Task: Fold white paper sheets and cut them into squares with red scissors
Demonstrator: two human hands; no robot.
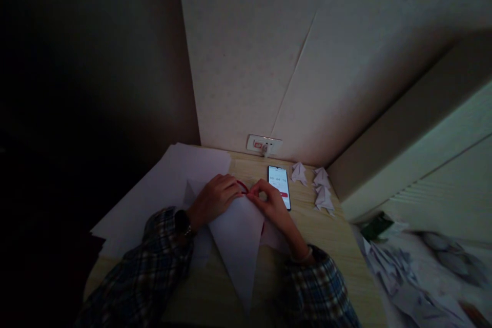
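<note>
A white sheet of paper (240, 230), folded to a long point toward me, stands out on the table under my hands. My left hand (218, 196), with a dark watch on its wrist, has its fingers closed together at the sheet's far edge. Thumb and forefinger of my right hand (271, 202) pinch that same edge a little to the right. Between the fingertips shows a curved red thing (242, 187), partly behind the paper. Its kind is unclear. Another bit of red peeks out at the sheet's right side.
Loose white sheets (165, 189) are spread at the left. A lit phone (279, 184) with a running time display lies beyond my right hand. Several folded paper figures (323, 189) sit at the right, near the wall socket (264, 145). Crumpled papers (403, 277) lie below the table's right edge.
</note>
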